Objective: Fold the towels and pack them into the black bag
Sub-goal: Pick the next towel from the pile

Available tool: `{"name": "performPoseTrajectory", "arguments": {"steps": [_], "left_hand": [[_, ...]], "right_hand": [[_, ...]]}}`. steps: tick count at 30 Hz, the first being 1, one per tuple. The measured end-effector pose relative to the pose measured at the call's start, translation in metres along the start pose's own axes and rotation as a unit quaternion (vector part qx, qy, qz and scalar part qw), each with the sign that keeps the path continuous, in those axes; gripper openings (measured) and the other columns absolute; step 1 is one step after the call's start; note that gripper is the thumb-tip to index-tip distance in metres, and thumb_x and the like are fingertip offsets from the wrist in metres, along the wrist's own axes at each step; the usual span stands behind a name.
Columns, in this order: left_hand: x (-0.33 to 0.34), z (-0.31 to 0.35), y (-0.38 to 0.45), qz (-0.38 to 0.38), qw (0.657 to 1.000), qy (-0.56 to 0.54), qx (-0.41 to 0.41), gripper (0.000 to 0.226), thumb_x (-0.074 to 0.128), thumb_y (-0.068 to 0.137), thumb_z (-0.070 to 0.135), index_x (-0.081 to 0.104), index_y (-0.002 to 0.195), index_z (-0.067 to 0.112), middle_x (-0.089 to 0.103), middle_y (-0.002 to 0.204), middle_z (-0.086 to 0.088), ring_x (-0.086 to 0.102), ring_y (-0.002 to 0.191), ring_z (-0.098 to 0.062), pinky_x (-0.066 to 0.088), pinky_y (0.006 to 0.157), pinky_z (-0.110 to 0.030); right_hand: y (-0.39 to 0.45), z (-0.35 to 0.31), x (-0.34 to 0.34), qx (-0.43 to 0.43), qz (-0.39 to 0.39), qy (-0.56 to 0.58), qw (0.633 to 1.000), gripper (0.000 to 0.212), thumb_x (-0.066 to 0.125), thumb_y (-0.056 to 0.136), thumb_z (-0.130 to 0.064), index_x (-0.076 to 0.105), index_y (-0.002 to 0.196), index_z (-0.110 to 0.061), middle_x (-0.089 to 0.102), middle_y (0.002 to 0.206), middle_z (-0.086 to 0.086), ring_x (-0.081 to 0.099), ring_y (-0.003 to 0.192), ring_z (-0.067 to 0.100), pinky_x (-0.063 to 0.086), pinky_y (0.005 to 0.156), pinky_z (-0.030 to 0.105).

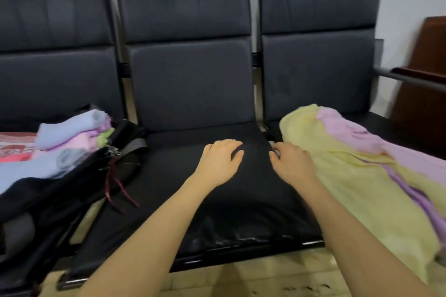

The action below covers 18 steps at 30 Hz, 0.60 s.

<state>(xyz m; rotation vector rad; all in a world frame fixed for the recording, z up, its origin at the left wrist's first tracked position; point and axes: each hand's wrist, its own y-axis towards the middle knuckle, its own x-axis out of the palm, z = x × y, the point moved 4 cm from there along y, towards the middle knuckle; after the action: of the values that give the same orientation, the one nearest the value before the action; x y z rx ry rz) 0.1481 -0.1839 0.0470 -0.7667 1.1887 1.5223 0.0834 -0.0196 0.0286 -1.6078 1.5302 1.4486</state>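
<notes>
The unfolded towels lie in a loose heap on the right seat of the bench: a yellow towel (pixel 342 176) on top and in front, with a pink-lilac towel (pixel 376 142) partly over and under it. The heap hangs over the front edge of the seat, probably because it was simply dropped there to wait for folding. On the left seat stands the black bag (pixel 72 188), open, and inside it a stack of folded towels (pixel 77 132) in blue, pink, lilac and green is already packed, so the task seems to be more than halfway done.

Between them is the middle seat (pixel 193 200), which looks like the place used for folding. The left hand (pixel 220 160) hovers or rests on this seat with relaxed, slightly bent fingers and holds nothing. The right hand (pixel 293 163) is also relaxed and holds nothing; it lies just beside the edge of the yellow towel, maybe touching it, though this cannot be told surely. It is likely reaching for the next towel.

Behind the seats are dark backrests, and at the far right stands a piece of brown wooden furniture (pixel 422 103).
</notes>
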Motion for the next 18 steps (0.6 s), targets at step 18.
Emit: {"name": "performPoseTrajectory", "arguments": {"steps": [18], "left_hand": [[0.155, 0.131, 0.082, -0.093, 0.988, -0.115, 0.051, 0.042, 0.03, 0.103, 0.033, 0.036, 0.145, 0.027, 0.033, 0.152, 0.007, 0.031, 0.137, -0.017, 0.02, 0.106, -0.037]], "right_hand": [[-0.016, 0.158, -0.006, 0.122, 0.147, 0.1, 0.977, 0.005, 0.062, 0.087, -0.016, 0.062, 0.084, -0.019, 0.06, 0.094, -0.006, 0.053, 0.099, 0.02, 0.018, 0.081, 0.03]]}}
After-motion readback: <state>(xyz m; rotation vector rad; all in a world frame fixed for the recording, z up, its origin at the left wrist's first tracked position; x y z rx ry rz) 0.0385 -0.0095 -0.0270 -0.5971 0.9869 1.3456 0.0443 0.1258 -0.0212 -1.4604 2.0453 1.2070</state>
